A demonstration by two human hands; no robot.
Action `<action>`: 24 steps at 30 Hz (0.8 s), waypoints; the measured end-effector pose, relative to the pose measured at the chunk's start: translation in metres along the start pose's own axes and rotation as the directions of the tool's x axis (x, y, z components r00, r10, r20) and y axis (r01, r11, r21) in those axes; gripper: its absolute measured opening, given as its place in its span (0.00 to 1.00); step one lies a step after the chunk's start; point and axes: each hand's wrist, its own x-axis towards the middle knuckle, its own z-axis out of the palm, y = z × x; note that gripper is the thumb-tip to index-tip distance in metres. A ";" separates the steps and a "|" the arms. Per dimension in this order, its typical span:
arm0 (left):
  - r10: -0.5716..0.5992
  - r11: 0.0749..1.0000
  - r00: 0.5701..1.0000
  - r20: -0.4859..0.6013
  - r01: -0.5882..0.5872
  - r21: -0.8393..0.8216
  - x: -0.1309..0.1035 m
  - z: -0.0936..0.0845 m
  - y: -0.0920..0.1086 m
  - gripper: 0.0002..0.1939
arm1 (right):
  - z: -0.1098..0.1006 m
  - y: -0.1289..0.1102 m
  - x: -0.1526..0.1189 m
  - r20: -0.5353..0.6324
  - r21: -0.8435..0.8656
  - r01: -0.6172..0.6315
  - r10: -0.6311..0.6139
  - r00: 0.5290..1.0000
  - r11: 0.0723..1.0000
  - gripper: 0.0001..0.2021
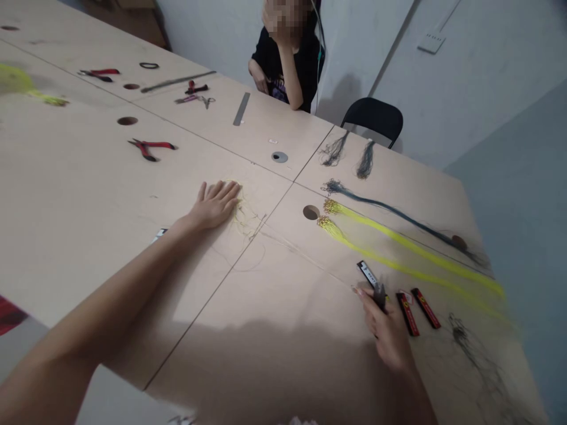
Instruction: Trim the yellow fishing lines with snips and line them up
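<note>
My left hand [215, 203] lies flat on the table, fingers spread, touching a loose tangle of thin pale-yellow threads [245, 221]. From that tangle a thin pale strand [310, 258] runs right to my right hand [387, 330], which is closed with its fingertips at the strand's end. A dark metal tool [380, 295] shows at the same hand; its kind is not clear. Just beyond lies a black-and-white narrow box [367, 273]. Two red-and-black narrow boxes [407, 314] are to the right of this hand.
Two bright yellow thread bundles [398, 236] and a dark bundle [394, 209] stretch across the right side. Red-handled pliers [150, 147], a ruler [241, 109] and scissors [206, 101] lie farther off. A person [287, 65] sits opposite. The table has round holes [311, 212].
</note>
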 end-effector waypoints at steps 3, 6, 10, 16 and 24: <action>-0.026 1.000 0.999 0.031 0.025 0.018 0.000 -0.004 0.001 0.36 | -0.013 0.006 -0.001 -0.049 0.082 -0.091 0.096 0.994 0.992 0.30; -0.060 0.998 0.995 0.074 0.057 0.041 0.000 -0.010 0.001 0.36 | -0.021 0.010 -0.003 -0.083 0.132 -0.091 0.103 0.991 0.987 0.31; -0.101 0.993 0.990 0.101 0.094 0.066 0.000 -0.018 -0.002 0.35 | -0.026 0.011 -0.008 -0.095 0.154 -0.053 0.068 0.993 0.987 0.30; -0.105 0.994 0.990 0.096 0.100 0.052 0.003 -0.021 -0.012 0.34 | -0.029 0.013 -0.013 -0.103 0.149 -0.070 0.086 0.991 0.986 0.29; -0.104 0.994 0.991 0.081 0.102 0.028 0.003 -0.021 -0.014 0.34 | -0.045 0.017 -0.024 -0.156 0.140 -0.122 0.144 0.977 0.983 0.25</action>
